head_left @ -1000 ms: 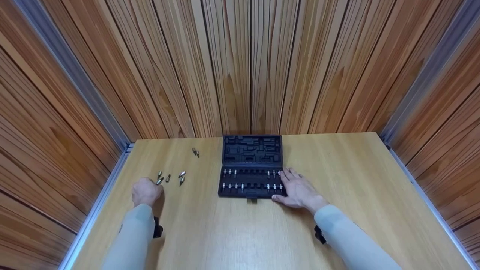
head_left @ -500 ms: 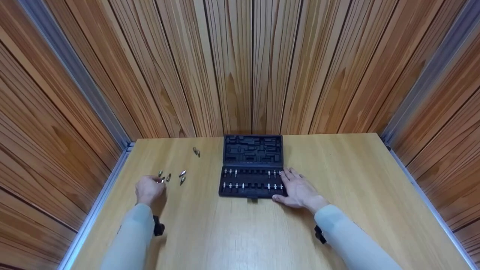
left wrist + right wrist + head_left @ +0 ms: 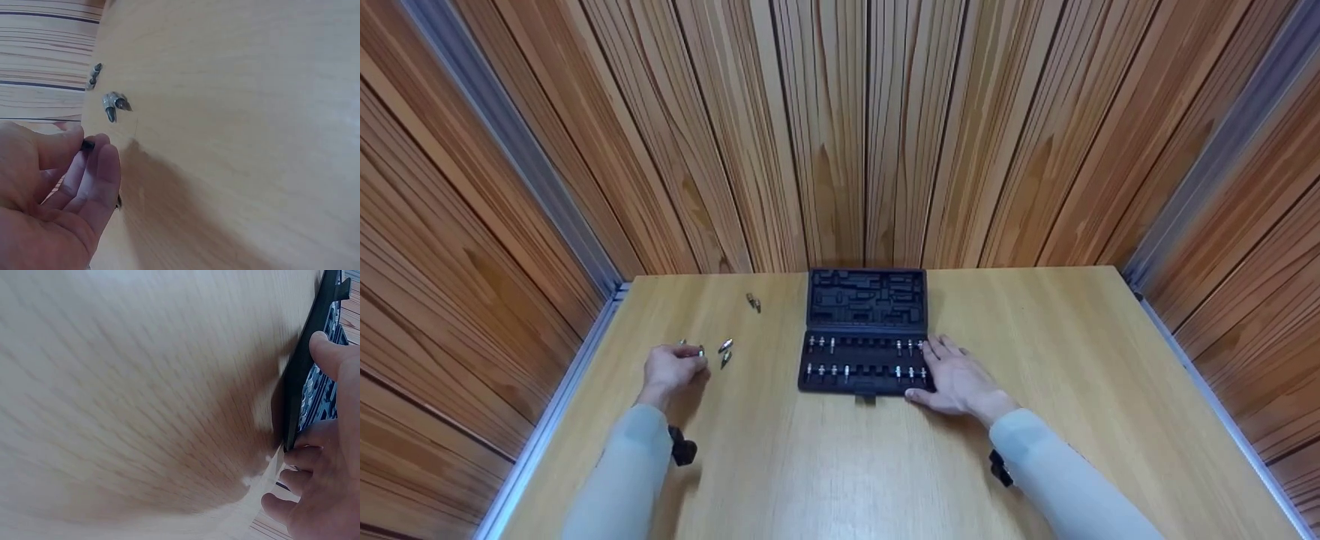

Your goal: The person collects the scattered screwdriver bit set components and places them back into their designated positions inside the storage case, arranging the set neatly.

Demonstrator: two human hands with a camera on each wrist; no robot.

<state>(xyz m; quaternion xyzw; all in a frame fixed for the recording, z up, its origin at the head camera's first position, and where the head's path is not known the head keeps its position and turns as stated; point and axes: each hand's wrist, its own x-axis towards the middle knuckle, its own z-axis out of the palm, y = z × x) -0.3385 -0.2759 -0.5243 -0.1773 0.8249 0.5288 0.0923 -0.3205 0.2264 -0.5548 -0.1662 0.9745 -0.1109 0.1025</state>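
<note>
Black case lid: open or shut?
Open. In the head view, the lid lies back beyond the base, its molded inside showing, and the metal bits in the base are exposed.

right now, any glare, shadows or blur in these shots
Head: pale glare on the near table, shadow beside the left grip; left wrist: broad, soft-edged shadow across the table, bits slightly soft; right wrist: dark shadow beside the case, pale haze at top, table smeared.
</note>
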